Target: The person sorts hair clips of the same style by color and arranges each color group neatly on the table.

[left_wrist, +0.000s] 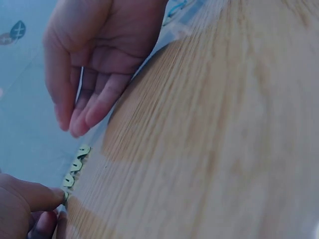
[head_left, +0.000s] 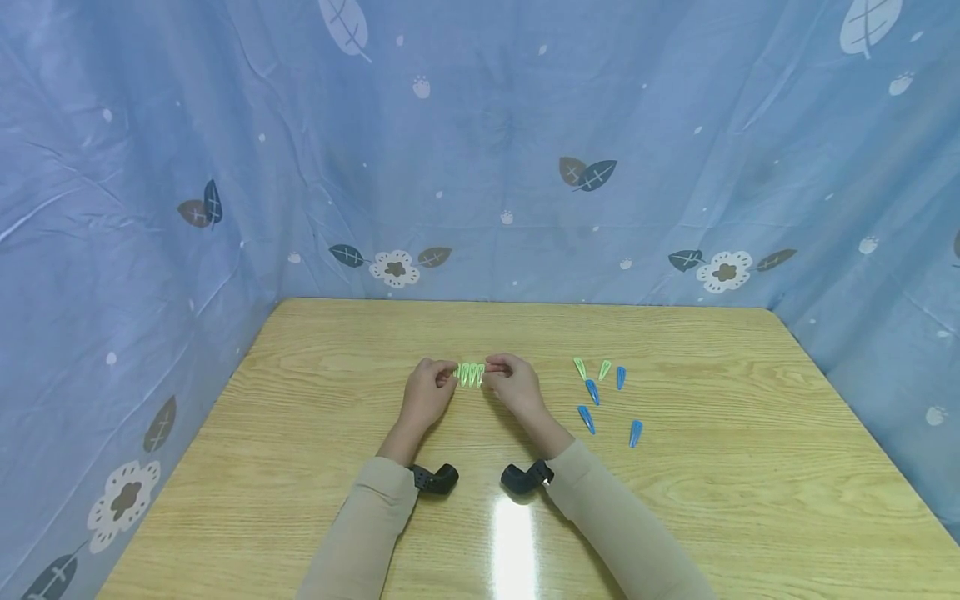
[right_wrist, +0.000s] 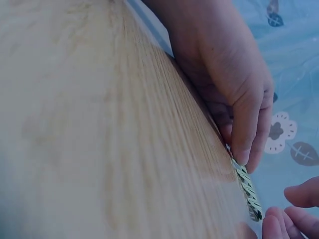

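Note:
Several light-green hair clips (head_left: 472, 375) stand side by side in a short row on the wooden table. My left hand (head_left: 427, 392) is at the row's left end; its thumb and index finger pinch the end clip, as the left wrist view shows with the left hand (left_wrist: 25, 205) low at the side. Just off the row's right end is my right hand (head_left: 516, 385), thumb and fingers apart. In the right wrist view the right hand (right_wrist: 296, 221) holds nothing, close to the row of clips (right_wrist: 247, 189).
To the right on the table (head_left: 750, 433) lie several blue clips (head_left: 636, 432) and two loose green clips, one (head_left: 604, 369) apart and another (head_left: 580, 367) touching or nearly touching a blue one. A patterned blue curtain (head_left: 487, 125) hangs behind and at both sides.

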`<move>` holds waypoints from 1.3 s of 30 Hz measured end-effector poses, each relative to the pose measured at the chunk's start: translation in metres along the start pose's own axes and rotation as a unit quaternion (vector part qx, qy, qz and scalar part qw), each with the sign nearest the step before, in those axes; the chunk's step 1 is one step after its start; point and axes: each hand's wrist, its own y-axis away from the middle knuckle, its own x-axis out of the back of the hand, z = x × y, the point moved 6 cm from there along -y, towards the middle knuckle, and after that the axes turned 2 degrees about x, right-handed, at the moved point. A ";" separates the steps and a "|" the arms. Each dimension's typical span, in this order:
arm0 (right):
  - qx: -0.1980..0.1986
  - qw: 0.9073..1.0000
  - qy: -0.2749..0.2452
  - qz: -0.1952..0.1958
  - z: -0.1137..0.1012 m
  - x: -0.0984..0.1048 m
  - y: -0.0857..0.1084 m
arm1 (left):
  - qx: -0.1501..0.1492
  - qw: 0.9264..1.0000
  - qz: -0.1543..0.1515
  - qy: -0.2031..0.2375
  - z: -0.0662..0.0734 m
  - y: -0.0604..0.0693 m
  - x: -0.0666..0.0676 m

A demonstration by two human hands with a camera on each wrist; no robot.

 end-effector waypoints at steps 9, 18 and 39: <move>0.034 0.999 -0.026 -0.015 -0.006 0.018 0.011 | -0.001 1.000 -0.001 0.007 -0.002 0.000 -0.001; 0.067 0.997 -0.017 -0.046 -0.033 0.057 0.035 | -0.002 1.000 0.001 0.011 -0.002 0.001 -0.002; 0.083 0.993 0.088 -0.004 0.014 0.155 0.031 | -0.012 1.000 0.009 0.008 -0.002 0.000 -0.002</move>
